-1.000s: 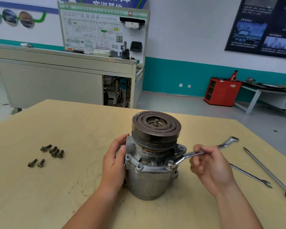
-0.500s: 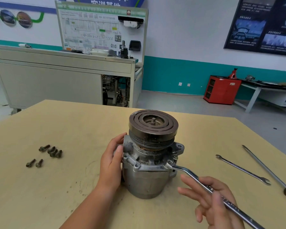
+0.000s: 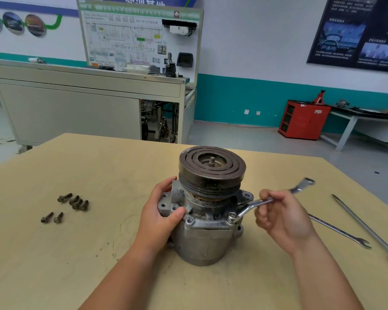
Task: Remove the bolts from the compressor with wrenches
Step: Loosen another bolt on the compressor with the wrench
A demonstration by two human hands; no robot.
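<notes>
While on bolt (image 3: 231,218), wrench (image 3: 248,207) in hand (image 3: 282,217)

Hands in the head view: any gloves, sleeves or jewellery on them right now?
No. The left hand and the right hand are ungloved, with no rings or watch visible. The left forearm and right forearm are uncovered; no sleeve enters the frame.

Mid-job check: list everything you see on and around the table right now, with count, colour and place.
compressor: one, grey with dark pulley, upright, table centre
loose bolts: six, dark, table left of compressor
held wrench: one, silver, ring end on flange bolt at compressor's right
spare wrench: one, silver, table right
screwdriver: one, silver shaft, red handle, far right
table: one, tan, foreground
red cabinet: one, red, background right
left hand: one, grips compressor's left side
right hand: one, grips held wrench
</notes>
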